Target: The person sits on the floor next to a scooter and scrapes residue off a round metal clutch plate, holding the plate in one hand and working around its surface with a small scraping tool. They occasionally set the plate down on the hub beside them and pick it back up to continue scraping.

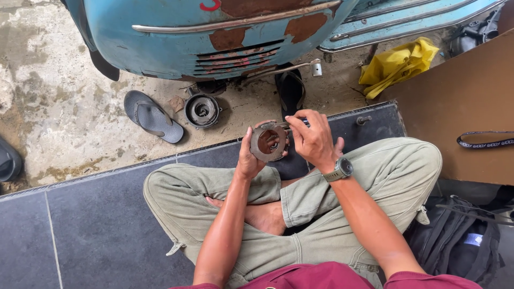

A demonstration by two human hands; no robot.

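Left hand (247, 158) gripped ring (267, 143) by its rim; right hand (313, 140) pinched tool (292, 124) above. Ring looked stiff, heavy, greasy.

The floor has two parts. The far part is rough, stained concrete (59, 101); the near part is dark grey tile (96, 225), with a metal edge strip running between them from 9 o'clock up towards 2 o'clock.

On the concrete at 11 o'clock lies a grey flip-flop (152, 116). Just beside it, towards 12 o'clock, sits a round metal drum part (202, 110). A dark sandal (290, 91) lies at 12 o'clock, near a rusty blue scooter body (214, 32). A crumpled yellow cloth (399, 64) rests at 1 o'clock.

At 3 o'clock a brown cardboard sheet (455, 101) lies flat, with a black strap (484, 141) on it. A black backpack (460, 241) sits at 4 o'clock.
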